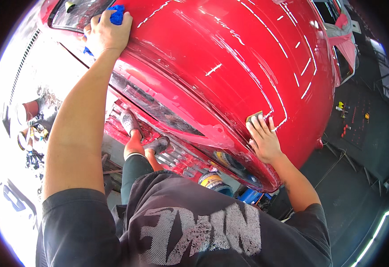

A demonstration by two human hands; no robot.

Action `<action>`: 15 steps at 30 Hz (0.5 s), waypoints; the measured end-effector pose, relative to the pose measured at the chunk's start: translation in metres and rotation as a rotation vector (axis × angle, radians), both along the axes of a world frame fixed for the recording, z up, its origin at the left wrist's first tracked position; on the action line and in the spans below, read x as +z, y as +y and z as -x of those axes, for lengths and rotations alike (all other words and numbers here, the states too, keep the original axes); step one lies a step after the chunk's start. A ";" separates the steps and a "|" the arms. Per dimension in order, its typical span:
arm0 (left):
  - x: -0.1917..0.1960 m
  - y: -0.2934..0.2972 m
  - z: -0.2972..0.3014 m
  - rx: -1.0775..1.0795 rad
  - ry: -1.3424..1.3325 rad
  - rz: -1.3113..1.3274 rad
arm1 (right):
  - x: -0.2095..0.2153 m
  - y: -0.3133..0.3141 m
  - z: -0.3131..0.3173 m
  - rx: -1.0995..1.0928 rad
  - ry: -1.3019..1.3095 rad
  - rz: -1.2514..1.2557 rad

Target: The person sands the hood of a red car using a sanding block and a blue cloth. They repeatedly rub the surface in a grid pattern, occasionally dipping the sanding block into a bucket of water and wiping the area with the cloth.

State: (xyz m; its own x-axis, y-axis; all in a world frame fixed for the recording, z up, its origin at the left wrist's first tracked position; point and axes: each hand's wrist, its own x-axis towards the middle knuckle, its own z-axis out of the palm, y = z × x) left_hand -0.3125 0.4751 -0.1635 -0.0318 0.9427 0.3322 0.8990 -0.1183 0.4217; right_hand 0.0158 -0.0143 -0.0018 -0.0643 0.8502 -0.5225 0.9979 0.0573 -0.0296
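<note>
A glossy, wet-looking red car roof (194, 58) stretches out in front of me, with pale streaks and light reflections on it. My left hand (107, 33) is at the roof's far left edge, beside a dark window. Its fingers are closed over a crumpled blue cloth (116, 15), which shows on both sides of the hand. On the right part of the roof, near its close edge, my right hand (264, 140) presses a small tan sanding pad (253, 117) against the paint. The fingertips lie along the pad, and its underside is hidden.
I stand in clogs (130, 122) on a red ribbed ledge (181, 162) below the roof. A paint bucket (215, 182) and a blue container (250, 196) are beneath the near edge. Pink masking material (343, 42) hangs at the far right. Clutter (34, 138) lies on the left.
</note>
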 end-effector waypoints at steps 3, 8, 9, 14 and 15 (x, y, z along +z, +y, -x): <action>0.000 -0.004 0.001 -0.007 0.032 0.000 | -0.016 0.079 0.031 0.112 0.068 -0.147; -0.001 0.000 -0.001 -0.018 0.004 -0.016 | -0.064 0.259 0.133 0.158 0.126 -0.515; -0.001 0.001 -0.001 -0.028 0.002 -0.034 | -0.064 0.259 0.134 0.144 0.137 -0.511; 0.001 -0.006 0.007 -0.002 -0.001 -0.004 | -0.019 0.131 0.064 0.095 0.071 -0.183; 0.003 -0.008 0.003 -0.010 -0.002 -0.003 | -0.008 0.080 0.036 0.085 0.024 -0.101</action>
State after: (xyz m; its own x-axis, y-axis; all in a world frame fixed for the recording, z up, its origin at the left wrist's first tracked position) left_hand -0.3157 0.4670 -0.1609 -0.0229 0.9418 0.3353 0.8968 -0.1289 0.4233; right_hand -0.0204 0.0654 -0.0099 -0.1495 0.8895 -0.4318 0.9884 0.1454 -0.0427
